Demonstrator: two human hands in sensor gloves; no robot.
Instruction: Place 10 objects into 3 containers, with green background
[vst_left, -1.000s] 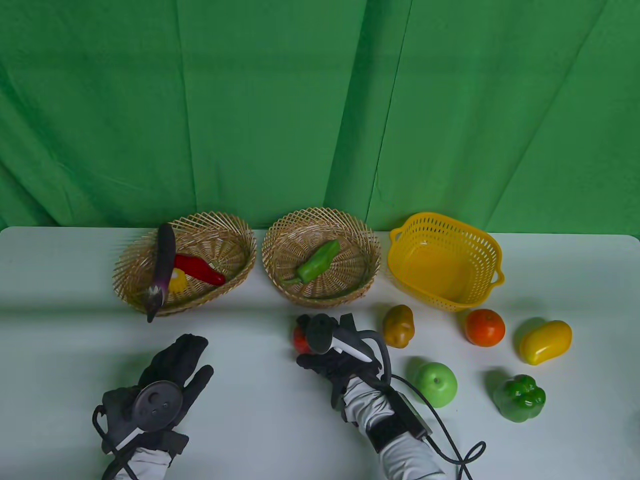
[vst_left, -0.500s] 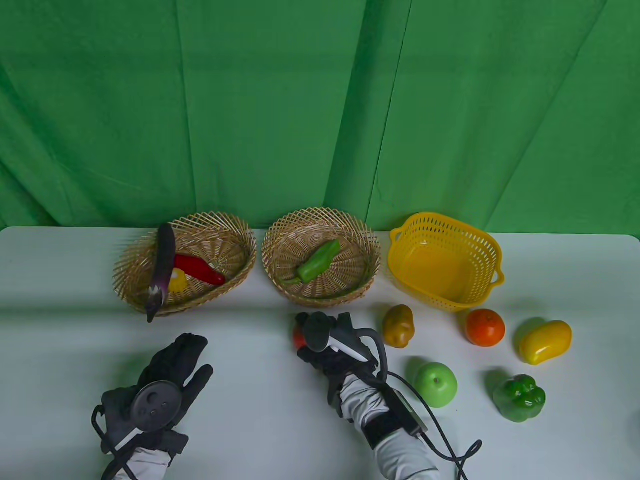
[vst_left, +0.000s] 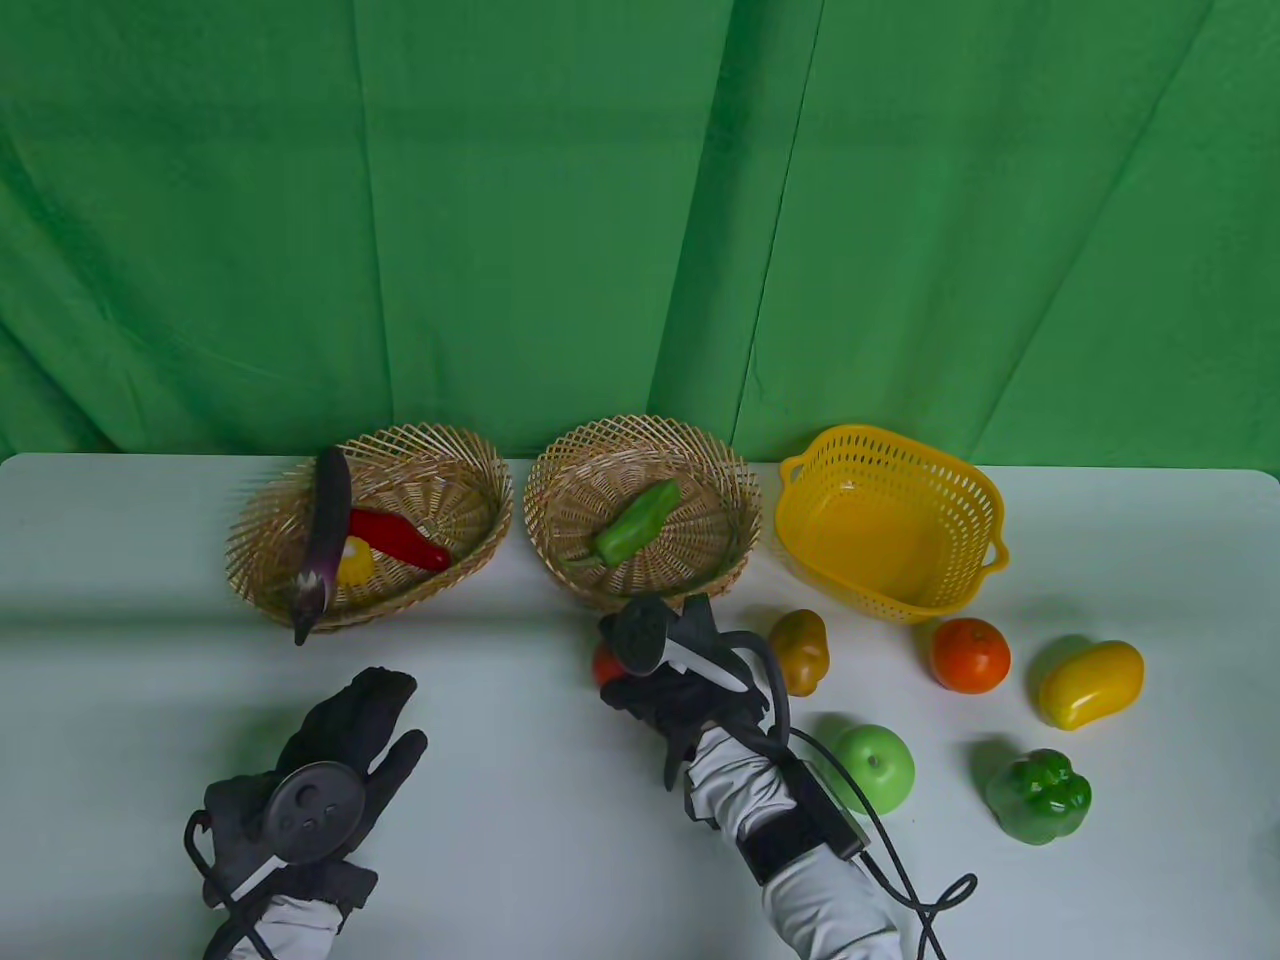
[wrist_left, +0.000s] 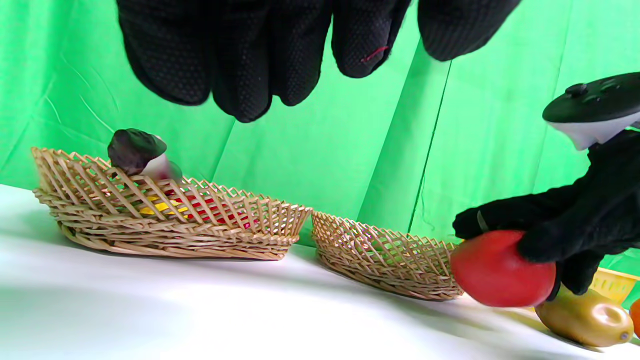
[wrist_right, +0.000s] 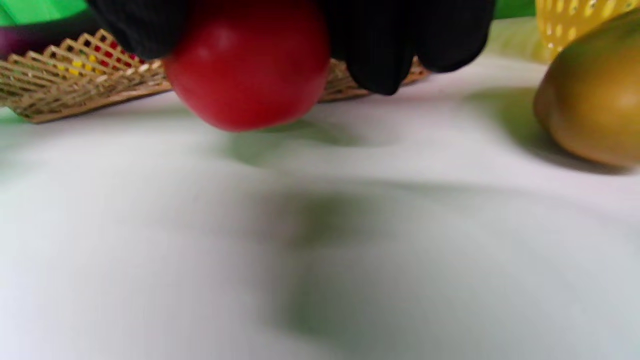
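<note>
My right hand grips a red tomato and holds it just above the table, in front of the middle wicker basket. The tomato shows clearly in the left wrist view and the right wrist view. The middle basket holds a green chili. The left wicker basket holds an eggplant, a red chili and a yellow piece. The yellow plastic basket holds nothing. My left hand rests on the table, fingers spread, holding nothing.
A brown-green mango, an orange, a yellow mango, a green apple and a green bell pepper lie on the table at the right. A cable trails from my right wrist.
My right hand has lifted the tomato off the table and shifted slightly right and toward the middle basket. The left hand has not moved.
</note>
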